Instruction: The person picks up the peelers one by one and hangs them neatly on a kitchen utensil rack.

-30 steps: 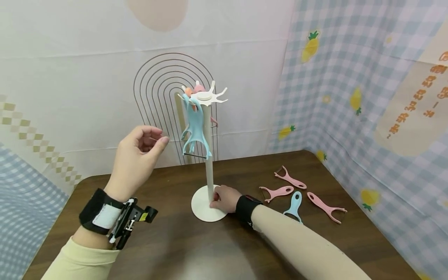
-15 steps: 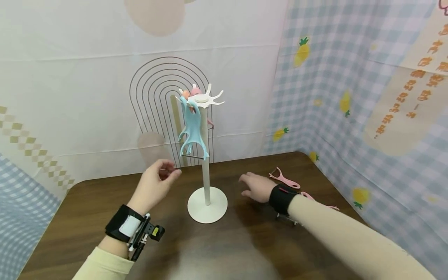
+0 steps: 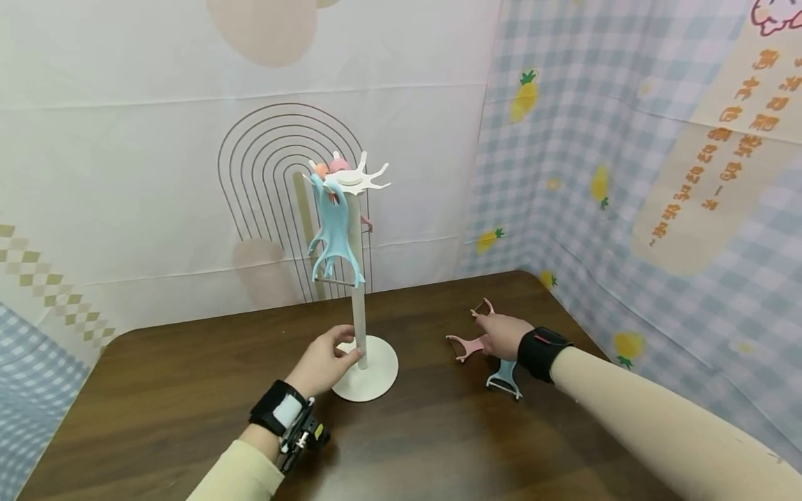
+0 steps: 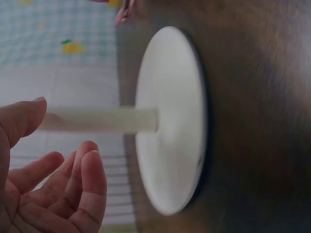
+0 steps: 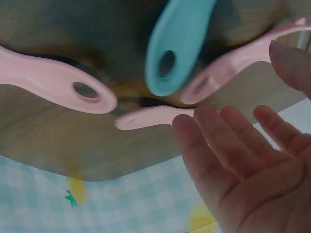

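Here, on the left, the person's left hand (image 3: 322, 362) is low beside the thin white pole of a tall white stand with a round flat foot (image 3: 366, 369). The fingers (image 4: 90, 179) are loose and spread, with the thumb on one side of the pole and the fingers on the other. They do not seem to close on the pole, so the hand holds nothing. The stand is on a dark brown wooden table (image 3: 188, 417). At the top of the stand are white hooks like little branches. A light blue plastic peeler with a forked end (image 3: 335, 236) hangs from one hook, and something pink hangs behind it.

To the right, well apart from the stand, the right hand (image 3: 501, 334) is open and flat, low over some peelers lying on the table. A pink plastic peeler (image 3: 466, 344) pokes out to the left of the hand. Another light blue peeler (image 3: 504, 376) lies just under the wrist. The wrist view shows the straight fingers (image 5: 209, 155) near the pink handles, gripping none of them.
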### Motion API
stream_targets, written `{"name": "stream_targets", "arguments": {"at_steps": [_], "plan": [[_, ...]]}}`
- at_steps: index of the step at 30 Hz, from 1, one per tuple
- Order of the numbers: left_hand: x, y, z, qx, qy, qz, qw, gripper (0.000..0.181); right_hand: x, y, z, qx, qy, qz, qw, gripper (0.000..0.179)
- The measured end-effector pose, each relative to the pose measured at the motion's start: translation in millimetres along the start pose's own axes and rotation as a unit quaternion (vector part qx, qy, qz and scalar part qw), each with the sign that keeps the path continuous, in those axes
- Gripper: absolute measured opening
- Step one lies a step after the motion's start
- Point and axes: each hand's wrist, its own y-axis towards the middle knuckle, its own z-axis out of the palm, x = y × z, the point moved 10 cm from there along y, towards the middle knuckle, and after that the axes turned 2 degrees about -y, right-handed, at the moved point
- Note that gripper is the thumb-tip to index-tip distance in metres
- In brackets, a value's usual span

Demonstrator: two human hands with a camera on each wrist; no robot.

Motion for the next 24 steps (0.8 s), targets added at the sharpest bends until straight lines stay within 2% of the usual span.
{"name": "stream_targets", "arguments": {"at_steps": [6, 11, 16, 20, 24], "plan": [[5.7, 4.3, 27.8, 0.036, -0.005, -0.004, 0.9993, 0.025, -3, -9.4, 4, -0.008, 0.0, 0.015, 0.9999, 0.032], [14.3, 7.3, 42.0, 0.054, -0.047, -0.012, 0.9974, 0.01, -7, -9.7, 10, -0.008, -0.021, 0.022, 0.9995, 0.031], [20.9, 10.0, 53.5, 0.08, -0.052, -0.009, 0.9954, 0.011, -10, -17.2, 6, 0.007, -0.021, 0.048, 0.9986, 0.031], [22.1, 12.0, 56.7, 0.094, -0.051, -0.009, 0.9942, 0.012, -13, -20.9, 6, 0.024, -0.017, 0.067, 0.9973, 0.032], [20.4, 14.3, 57.8, 0.099, -0.051, -0.006, 0.9938, 0.013, -17, -16.4, 13, 0.025, -0.026, 0.067, 0.9971, 0.037]]}}
